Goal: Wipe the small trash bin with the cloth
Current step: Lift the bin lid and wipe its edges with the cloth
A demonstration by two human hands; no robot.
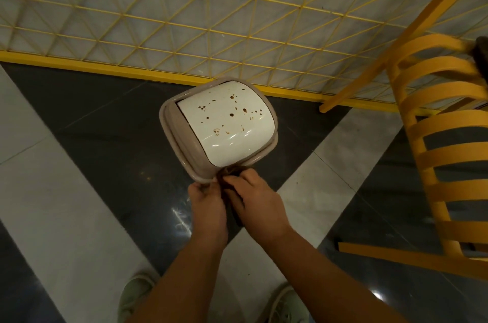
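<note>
On the dark and pale tiled floor, beside a yellow chair, stands the small trash bin, its white lid brown-spotted. At its near rim, left hand and right hand both clutch the dark cloth.

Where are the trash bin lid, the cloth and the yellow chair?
trash bin lid (227, 122): head view, middle of spotted white flap.
cloth (229, 185): head view, dark fold between the hands.
yellow chair (433, 122): head view, a back slat.
</note>
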